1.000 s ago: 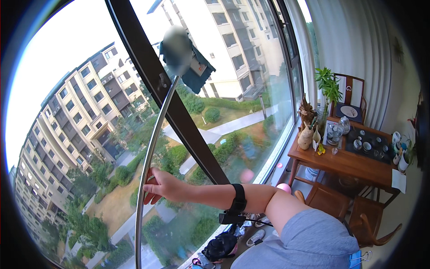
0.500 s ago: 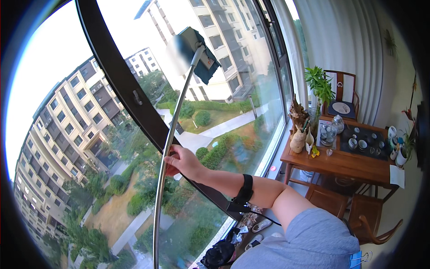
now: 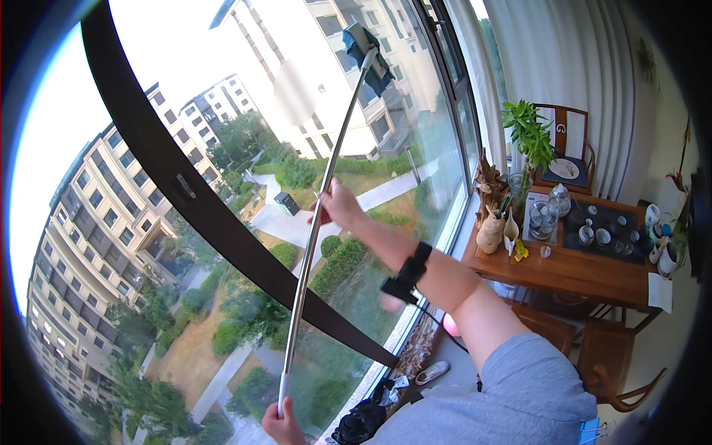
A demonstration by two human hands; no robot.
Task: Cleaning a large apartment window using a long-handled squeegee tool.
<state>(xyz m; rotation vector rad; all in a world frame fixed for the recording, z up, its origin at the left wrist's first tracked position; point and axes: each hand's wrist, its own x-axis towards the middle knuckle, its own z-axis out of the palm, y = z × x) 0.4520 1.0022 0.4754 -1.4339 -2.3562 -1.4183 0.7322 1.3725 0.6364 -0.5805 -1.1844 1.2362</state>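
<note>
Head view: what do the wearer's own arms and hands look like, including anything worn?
The left hand and right hand are ungloved. The right arm has a short grey sleeve and, around the forearm, a black strap with a boxy black module and thin dark cable.

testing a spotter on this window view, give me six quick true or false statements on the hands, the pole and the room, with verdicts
1. The right hand is higher on the pole than the left hand. True.
2. The left hand holds nothing. False: it grasps the pole too.
3. A blue-green cloth is at the pole's upper end. True.
4. The slanting window bar is white. False: it is dark.
5. A black strap is on the right forearm. True.
6. The wooden table is at the picture's left. False: it is at the right.
</note>
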